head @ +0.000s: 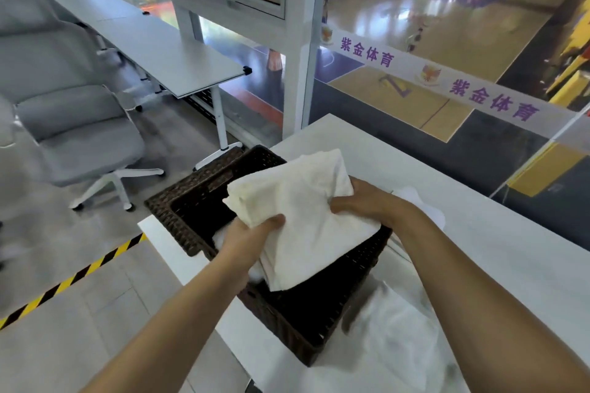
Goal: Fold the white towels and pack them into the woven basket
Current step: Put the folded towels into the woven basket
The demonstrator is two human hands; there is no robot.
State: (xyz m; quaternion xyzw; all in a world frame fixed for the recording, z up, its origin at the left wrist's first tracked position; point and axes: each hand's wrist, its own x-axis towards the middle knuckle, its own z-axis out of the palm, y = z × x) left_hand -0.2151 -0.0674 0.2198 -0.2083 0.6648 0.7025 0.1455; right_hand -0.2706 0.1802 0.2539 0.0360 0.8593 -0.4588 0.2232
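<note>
White laminate makes up the tabletop (447, 195), which runs from the near edge toward a glass wall at the far side. Through the glass a glossy sports court (447, 25) shows below, and a pale banner (463, 89) with purple characters crosses the pane. To the left, the grey floor carries a strip of yellow-and-black hazard tape (79, 274). A grey office chair (73, 124) on a white wheeled base stands far left, with a long white folding table (166, 54) behind it.

At the left end of the tabletop sits the dark woven basket (319, 313), rectangular and open-topped. A bit of white cloth shows low inside it at the left, beneath the arm; how much lies in there I cannot tell.

Both hands are clamped on a folded white towel (303, 226), held above the basket's opening and tilted, its far corner higher than its near one. The left hand (252, 236) pinches the towel's left edge, fingers curled over the top. The right hand (360, 201) grips the right edge, over the basket's far right rim.

Another white towel (399, 329) lies loose and rumpled on the tabletop just right of the basket, near the bottom of the view, and a further bit of white cloth (424, 207) peeks out past the right wrist.
</note>
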